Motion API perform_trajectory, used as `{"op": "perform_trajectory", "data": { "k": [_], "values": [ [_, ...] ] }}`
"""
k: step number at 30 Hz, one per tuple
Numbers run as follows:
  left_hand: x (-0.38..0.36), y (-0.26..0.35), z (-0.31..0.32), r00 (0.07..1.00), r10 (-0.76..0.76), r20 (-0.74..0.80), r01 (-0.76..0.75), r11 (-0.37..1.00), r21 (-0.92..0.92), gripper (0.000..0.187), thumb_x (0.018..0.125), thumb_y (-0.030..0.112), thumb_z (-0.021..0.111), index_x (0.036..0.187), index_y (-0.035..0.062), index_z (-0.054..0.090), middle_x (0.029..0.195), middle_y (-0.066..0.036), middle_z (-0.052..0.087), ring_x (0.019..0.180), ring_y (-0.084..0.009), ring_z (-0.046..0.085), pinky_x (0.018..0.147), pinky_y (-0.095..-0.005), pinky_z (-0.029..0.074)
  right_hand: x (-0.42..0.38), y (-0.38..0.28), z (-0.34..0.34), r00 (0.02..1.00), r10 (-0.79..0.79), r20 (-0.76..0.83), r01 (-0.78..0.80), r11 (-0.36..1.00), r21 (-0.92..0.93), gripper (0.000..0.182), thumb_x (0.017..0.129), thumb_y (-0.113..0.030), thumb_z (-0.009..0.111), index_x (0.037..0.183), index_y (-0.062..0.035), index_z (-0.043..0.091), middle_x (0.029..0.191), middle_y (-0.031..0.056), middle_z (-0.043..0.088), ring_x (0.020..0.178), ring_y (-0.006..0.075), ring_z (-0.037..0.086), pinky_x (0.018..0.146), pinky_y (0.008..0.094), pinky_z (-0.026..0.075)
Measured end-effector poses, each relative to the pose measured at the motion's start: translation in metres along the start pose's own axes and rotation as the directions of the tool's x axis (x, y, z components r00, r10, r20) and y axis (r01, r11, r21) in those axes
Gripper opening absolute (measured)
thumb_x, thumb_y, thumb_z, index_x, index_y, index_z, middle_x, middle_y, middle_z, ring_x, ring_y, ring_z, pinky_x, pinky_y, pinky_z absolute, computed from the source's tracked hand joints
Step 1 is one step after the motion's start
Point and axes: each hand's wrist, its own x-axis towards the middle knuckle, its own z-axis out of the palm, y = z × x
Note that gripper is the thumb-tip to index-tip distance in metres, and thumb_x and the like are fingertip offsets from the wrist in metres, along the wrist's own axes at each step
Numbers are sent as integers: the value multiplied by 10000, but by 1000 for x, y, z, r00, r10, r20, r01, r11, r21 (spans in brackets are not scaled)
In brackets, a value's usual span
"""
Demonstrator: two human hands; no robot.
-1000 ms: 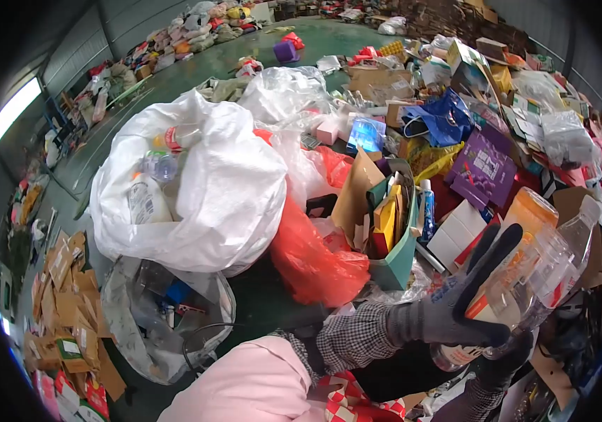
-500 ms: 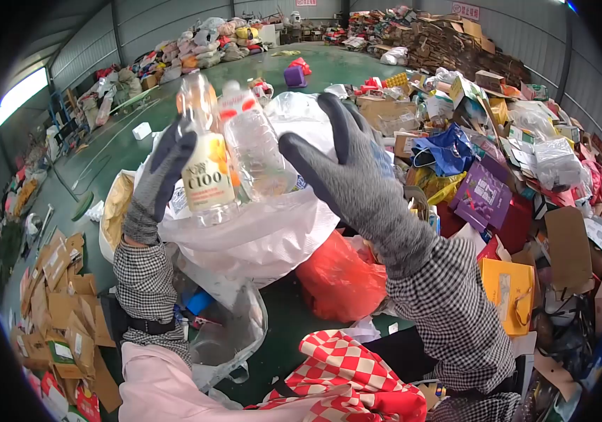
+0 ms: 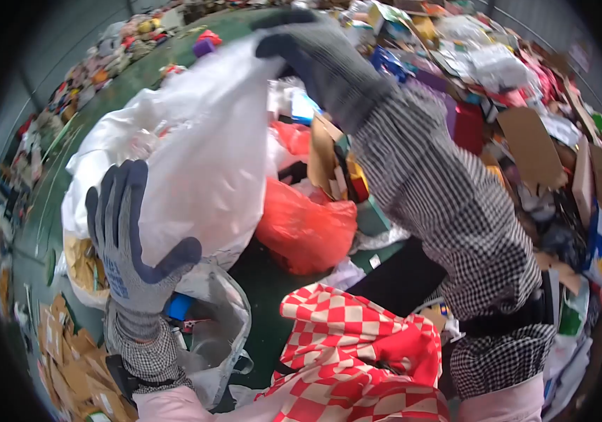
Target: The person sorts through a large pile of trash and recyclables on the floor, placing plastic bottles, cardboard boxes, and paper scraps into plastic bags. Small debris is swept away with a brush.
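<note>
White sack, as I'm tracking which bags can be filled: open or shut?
Open: the right hand holds one side of the white sack up, and clear plastic shows in its mouth.

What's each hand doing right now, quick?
Left hand: open, fingers spread, holding nothing.
Right hand: closed on the raised edge of the white sack.

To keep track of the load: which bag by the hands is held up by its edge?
The white bag: the right hand grips its raised edge. Neither hand holds the red bag or the grey bag.
</note>
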Motion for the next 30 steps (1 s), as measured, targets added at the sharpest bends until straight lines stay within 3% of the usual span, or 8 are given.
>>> {"op": "perform_trajectory", "data": {
  "k": [4, 10, 15, 16, 18, 26, 28, 30],
  "values": [
    [-4, -14, 70, 998, -55, -42, 64, 963, 262, 783, 690, 454, 663, 1328, 96, 383, 1295, -119, 451, 1263, -301, 340, 1045, -488, 181, 56, 10, 0, 917, -65, 395, 118, 987, -112, 345, 787, -232, 590, 1054, -18, 555, 671, 43, 568, 556, 114, 537, 509, 259, 474],
    [6, -86, 128, 994, -21, -103, 40, 981, 188, 234, 714, 222, 654, 911, 96, 635, 804, -85, 598, 794, -286, 556, 851, -404, 413, -80, -86, -49, 978, 168, 121, -117, 932, -342, 435, 841, -238, 594, 1197, -20, 468, 989, 88, 557, 854, 120, 543, 723, 241, 468],
    [91, -193, 180, 944, -212, -252, 153, 960, -236, 199, 820, 81, 534, 991, 2, 599, 892, -79, 646, 823, -136, 597, 744, -253, 465, -164, -88, -155, 928, 296, -227, -363, 859, -362, 479, 860, -213, 605, 1272, -41, 430, 1161, 60, 541, 998, 124, 550, 846, 218, 461],
    [119, -158, 149, 903, -422, -79, 411, 903, -122, 219, 816, 60, 525, 1015, 7, 600, 914, -66, 638, 829, -133, 584, 768, -246, 461, -177, -86, -174, 938, 218, -270, -308, 882, -357, 440, 840, -219, 608, 1218, -34, 480, 1131, 84, 561, 977, 151, 570, 828, 236, 470],
    [161, -226, 173, 905, -302, -298, 205, 927, -315, 314, 787, 287, 630, 1045, 108, 628, 916, -64, 651, 846, -203, 601, 771, -294, 439, -202, -90, -194, 929, 58, -364, -200, 910, -364, 377, 799, -230, 614, 1111, -21, 579, 1071, 133, 599, 935, 206, 610, 792, 270, 489],
    [171, -99, 174, 860, -510, 24, 499, 831, -245, 230, 811, 163, 597, 1004, 38, 600, 819, -9, 564, 725, -106, 498, 705, -251, 420, -290, -93, -231, 756, 158, -635, -435, 846, -308, 391, 879, -241, 566, 1213, -45, 512, 1122, 82, 577, 906, 127, 596, 762, 235, 478],
    [168, -143, 226, 946, -256, -200, 153, 894, -421, 292, 810, 274, 634, 1000, 53, 608, 906, -46, 612, 840, -137, 529, 801, -257, 400, -316, -85, -253, 703, 171, -690, -450, 859, -246, 386, 872, -232, 576, 1201, -39, 516, 1084, 70, 586, 901, 126, 598, 749, 229, 481],
    [163, -99, 211, 944, -325, -51, 265, 844, -466, 305, 820, 271, 622, 1016, 38, 601, 974, -50, 602, 899, -137, 516, 838, -262, 388, -343, -83, -270, 682, 177, -710, -474, 846, -243, 371, 871, -225, 577, 1186, -37, 523, 1069, 54, 587, 885, 116, 599, 727, 227, 484]
  ]
}}
